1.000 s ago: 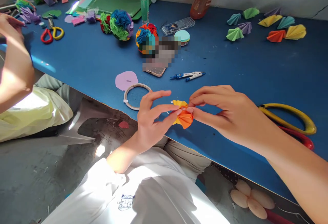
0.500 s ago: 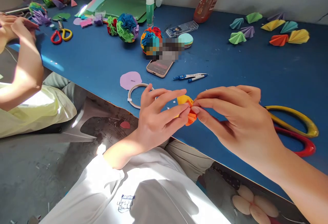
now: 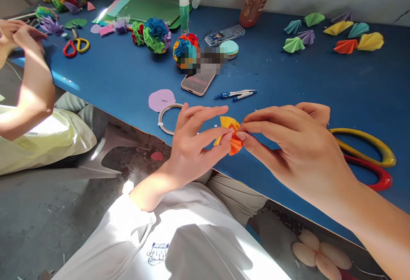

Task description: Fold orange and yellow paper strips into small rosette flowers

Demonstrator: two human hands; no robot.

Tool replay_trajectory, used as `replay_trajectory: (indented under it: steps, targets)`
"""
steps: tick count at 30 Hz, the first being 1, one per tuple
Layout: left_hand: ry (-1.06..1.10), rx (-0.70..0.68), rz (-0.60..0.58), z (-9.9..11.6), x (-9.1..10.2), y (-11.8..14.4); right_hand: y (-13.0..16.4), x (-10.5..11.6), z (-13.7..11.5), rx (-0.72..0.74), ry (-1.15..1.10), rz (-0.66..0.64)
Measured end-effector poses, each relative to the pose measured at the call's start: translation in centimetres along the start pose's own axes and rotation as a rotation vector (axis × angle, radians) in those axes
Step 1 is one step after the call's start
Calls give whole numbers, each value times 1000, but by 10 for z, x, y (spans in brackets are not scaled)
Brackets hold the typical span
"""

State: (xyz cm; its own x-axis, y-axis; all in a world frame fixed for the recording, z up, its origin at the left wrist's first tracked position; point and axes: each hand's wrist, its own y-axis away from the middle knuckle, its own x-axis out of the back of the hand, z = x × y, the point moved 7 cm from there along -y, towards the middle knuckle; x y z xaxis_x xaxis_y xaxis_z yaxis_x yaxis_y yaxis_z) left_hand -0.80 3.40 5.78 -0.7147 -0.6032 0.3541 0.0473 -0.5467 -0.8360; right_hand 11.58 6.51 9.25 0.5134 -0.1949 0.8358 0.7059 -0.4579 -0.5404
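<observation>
One yellow-and-orange pleated paper bundle point(image 3: 236, 145) sits just right of frame centre, pinched by left hand point(image 3: 194, 145) and right hand point(image 3: 294, 143). Looks like a pressing-together step, next calling for steady pressure. An orange fan point(image 3: 346, 46) lies upper right on the counter point(image 3: 320, 83).

The left hand point(image 3: 195, 143) covers part of the tape roll point(image 3: 160, 117), the right hand point(image 3: 294, 139) the blades of the near scissors point(image 3: 388, 158). The phone point(image 3: 198, 83) is pixelated at its far end; the top of the bottle point(image 3: 258, 0) is cut off.
</observation>
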Motion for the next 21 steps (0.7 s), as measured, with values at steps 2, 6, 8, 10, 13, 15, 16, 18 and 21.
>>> replay_trajectory:
  steps: [2, 6, 8, 10, 13, 15, 16, 18, 21]
  targets:
    - [14, 20, -4, -1, 0, 0, 0, 1, -1, 3, 15, 4]
    - [48, 82, -7, -5, -1, 0, 1, 2, -4, 13, 75, 10]
    - [75, 116, -26, -7, -2, 1, 2, 3, -5, 14, 103, 16]
    - [97, 146, -55, -10, -4, 1, 3, 2, -4, 10, 109, 17]
    - [91, 142, -61, -10, -4, 1, 3, 0, -4, 5, 99, 2]
    - [56, 106, -39, -8, -3, 1, 3, 0, -4, 10, 100, 3]
    - [33, 88, -26, -7, -2, 1, 3, -1, -4, 13, 103, 2]
    - [-8, 59, -12, -4, -2, 1, 3, -1, -5, 14, 110, 3]
    - [-22, 32, -23, -4, -3, 1, 3, 0, -5, 11, 113, 6]
